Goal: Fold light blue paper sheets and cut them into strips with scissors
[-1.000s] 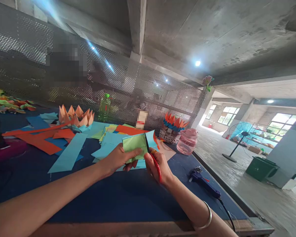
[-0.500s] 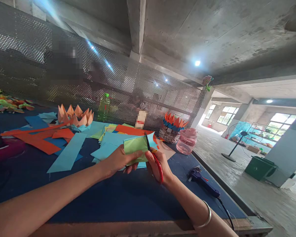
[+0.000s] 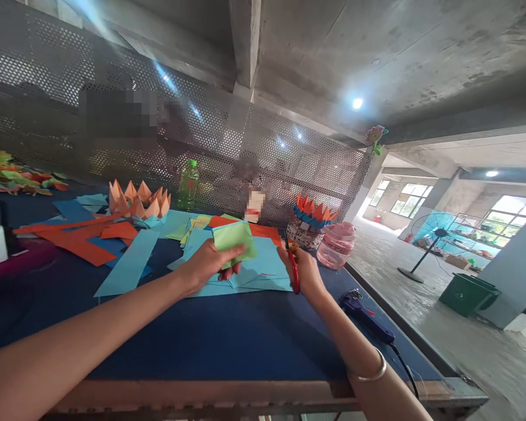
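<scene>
My left hand [image 3: 210,263] pinches a piece of light green paper [image 3: 234,240] between thumb and fingers, held above the table. A pair of scissors with red handles [image 3: 294,269] is in my right hand [image 3: 307,270], its dark blades pointing up and away from the green paper. Beneath both hands lies a stack of light blue paper sheets [image 3: 263,275], with orange paper [image 3: 267,234] behind it. Left of the stack, a light blue strip [image 3: 129,263] and orange paper scraps [image 3: 76,242] overlap on the dark blue tabletop [image 3: 193,345].
A peach folded-paper crown [image 3: 140,204] and a green bottle [image 3: 188,184] stand at the back. To the right are a pot with orange and blue paper points [image 3: 309,225], a pink jar [image 3: 335,245] and a corded glue gun [image 3: 368,316]. A perforated metal screen [image 3: 219,140] backs the table.
My right hand has moved right with the scissors, so the blades are now apart from the green paper. The left hand still holds the paper, slightly raised and tilted.
</scene>
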A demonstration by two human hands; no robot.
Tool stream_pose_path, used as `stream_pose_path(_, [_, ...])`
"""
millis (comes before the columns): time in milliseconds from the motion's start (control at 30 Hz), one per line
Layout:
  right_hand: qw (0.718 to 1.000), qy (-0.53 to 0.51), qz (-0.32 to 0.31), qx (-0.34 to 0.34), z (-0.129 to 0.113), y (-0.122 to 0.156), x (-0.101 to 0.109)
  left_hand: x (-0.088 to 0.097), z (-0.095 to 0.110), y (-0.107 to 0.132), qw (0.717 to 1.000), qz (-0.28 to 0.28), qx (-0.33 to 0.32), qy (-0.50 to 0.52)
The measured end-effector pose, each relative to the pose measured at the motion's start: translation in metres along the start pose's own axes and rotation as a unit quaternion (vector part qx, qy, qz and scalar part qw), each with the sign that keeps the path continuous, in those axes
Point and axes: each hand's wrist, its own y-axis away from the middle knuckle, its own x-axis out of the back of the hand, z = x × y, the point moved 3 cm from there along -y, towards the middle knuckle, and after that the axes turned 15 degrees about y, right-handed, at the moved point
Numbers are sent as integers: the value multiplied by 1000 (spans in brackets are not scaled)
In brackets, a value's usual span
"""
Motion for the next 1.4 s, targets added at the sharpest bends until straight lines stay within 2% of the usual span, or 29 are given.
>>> stream_pose_path(67, [985,159,-57,-30,15,-8,3,4,3,-3,1000,20,-8,5])
stream_pose_path(100, [978,193,-73,-39,21,-10,4,6,4,-4,1000,29,-10,7])
stream_pose_path(233, [960,248,-121,-44,40,-14,-1,10,8,-7,998,48,-24,13])
stream_pose_path(333, [952,265,-150,-20,41,-10,-5,12,8,-9,998,58,-25,19])
stream_pose_path(433, [952,278,-128,12,30,-6,-2,13,7,-11,997,62,-26,29])
stream_pose_path(533, [951,281,-106,70,7,-12,-6,14,7,-11,998,53,-34,33])
stream_pose_path(667, [932,286,-158,156,-19,-40,-30,15,6,-11,998,51,-35,21])
stream_pose_path(833, [888,314,-257,214,-31,-85,-64,16,3,-9,999,38,-38,6])
stream_pose_path(967, [877,332,-264,227,-30,-99,-72,14,1,-8,999,29,-29,3])
stream_pose_path(1100, [884,346,-224,221,-29,-89,-65,13,5,-8,999,35,-33,7])
stream_pose_path(1200, [889,343,-188,237,-38,-67,-52,13,8,-9,999,32,-38,13])
stream_pose_path(1300, [887,321,-167,286,-55,-34,-36,13,8,-9,998,30,-43,18])
stream_pose_path(1400, [865,278,-197,369,-65,-6,-26,12,8,-10,998,34,-46,21])
